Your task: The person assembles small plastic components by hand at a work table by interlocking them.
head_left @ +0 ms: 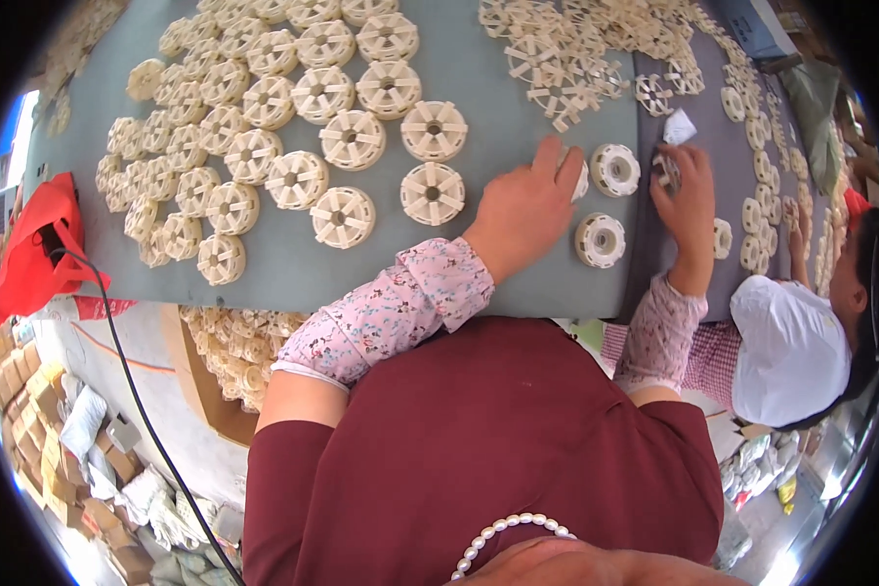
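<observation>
My left hand (pixel 529 207) reaches over the table with its fingers curled around a cream round plastic part (pixel 582 182), mostly hidden beneath them. Just to the right lie two cream plastic rings with open centres, one farther (pixel 615 156) and one nearer (pixel 599 230). My right hand (pixel 689 195) is closed, thumb and fingers around a small spoked plastic piece (pixel 666 173) that is partly covered. Beyond its fingertips lies a small white scrap (pixel 679 127). Left of my left hand, two round parts with spoked tops, one farther (pixel 434 131) and one nearer (pixel 433 193), rest flat.
Many spoked round parts (pixel 296 180) stand in rows across the left of the table (pixel 381 269). A loose heap of spoked pieces (pixel 557 68) lies at the back. At right, another person in a white cap (pixel 789 342) sits beside more parts. A carton (pixel 205 381) of parts stands below.
</observation>
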The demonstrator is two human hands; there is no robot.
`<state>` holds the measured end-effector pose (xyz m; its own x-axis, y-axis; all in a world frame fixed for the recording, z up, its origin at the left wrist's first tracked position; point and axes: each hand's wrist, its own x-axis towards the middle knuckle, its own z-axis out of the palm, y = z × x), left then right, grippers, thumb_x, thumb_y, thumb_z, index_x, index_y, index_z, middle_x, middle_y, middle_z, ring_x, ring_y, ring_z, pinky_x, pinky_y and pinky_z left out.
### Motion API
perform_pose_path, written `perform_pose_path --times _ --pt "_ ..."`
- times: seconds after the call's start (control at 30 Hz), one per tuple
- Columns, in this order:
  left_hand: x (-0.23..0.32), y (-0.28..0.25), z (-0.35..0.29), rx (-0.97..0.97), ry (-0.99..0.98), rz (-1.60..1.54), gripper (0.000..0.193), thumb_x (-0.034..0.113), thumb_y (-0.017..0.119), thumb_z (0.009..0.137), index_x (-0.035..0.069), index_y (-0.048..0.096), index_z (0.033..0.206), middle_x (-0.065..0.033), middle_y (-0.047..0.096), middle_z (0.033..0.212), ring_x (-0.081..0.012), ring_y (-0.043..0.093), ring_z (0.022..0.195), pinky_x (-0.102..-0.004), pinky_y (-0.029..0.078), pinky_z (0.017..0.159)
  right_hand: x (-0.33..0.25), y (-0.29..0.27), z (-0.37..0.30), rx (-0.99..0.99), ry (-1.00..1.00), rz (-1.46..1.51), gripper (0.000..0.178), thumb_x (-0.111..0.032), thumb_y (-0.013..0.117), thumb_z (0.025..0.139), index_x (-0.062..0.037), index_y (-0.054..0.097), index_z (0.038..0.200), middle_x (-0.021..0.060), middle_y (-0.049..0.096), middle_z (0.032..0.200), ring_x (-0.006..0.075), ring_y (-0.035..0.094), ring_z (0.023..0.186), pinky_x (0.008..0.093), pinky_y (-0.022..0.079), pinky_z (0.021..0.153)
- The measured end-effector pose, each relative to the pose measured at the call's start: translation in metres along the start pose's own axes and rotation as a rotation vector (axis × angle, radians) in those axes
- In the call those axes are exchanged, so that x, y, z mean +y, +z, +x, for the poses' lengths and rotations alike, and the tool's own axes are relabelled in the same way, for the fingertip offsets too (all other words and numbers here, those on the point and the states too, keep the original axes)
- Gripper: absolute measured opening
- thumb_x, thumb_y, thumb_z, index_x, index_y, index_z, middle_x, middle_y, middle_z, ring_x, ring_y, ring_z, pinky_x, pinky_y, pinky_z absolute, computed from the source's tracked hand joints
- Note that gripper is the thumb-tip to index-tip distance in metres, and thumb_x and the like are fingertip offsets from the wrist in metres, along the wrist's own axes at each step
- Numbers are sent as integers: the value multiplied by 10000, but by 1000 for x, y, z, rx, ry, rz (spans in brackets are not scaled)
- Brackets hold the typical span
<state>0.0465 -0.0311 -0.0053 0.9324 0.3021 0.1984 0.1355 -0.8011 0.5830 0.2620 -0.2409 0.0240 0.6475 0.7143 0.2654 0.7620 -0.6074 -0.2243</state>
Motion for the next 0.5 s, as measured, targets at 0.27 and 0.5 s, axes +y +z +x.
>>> perform_pose_path --times 0.27,0.5 --pt "-26 -51 -78 -114 78 -358 725 151 854 824 118 550 1481 -89 568 1432 -258 705 922 -372 602 717 4 -18 -24 -182 180 420 642 -175 873 829 -52 678 1428 77 659 1270 159 614 935 301 532 840" --pt "-36 -61 -90 -190 -52 -497 808 159 908 790 123 548 1512 -75 564 1463 -157 646 804 -279 558 673 -94 -18 -36 -226 75 722 621 -47 889 745 -68 725 1343 80 688 1254 128 677 881 249 583 686"
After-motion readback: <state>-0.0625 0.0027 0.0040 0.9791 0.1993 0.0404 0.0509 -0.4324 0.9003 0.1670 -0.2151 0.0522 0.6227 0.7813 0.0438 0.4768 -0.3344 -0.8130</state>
